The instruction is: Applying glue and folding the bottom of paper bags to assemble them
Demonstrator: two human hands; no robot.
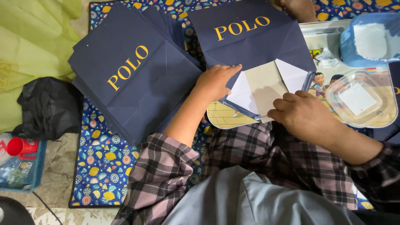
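Observation:
A dark navy paper bag [250,41] with yellow lettering lies flat on a small cartoon-printed table [225,118], its bottom end opened into white and tan flaps [266,85]. My left hand [216,81] presses flat on the left flap. My right hand [302,114] pinches the lower edge of the tan flap with bent fingers. A stack of several finished navy bags [133,75] lies to the left on the mat.
A clear plastic tub [360,100] and a blue tub [368,39] sit on the table at right. Under everything lies a patterned mat [102,166]. Black cloth [48,108], green fabric [29,41] and a red cup [21,146] are at left. Another person's hand [298,8] shows at top.

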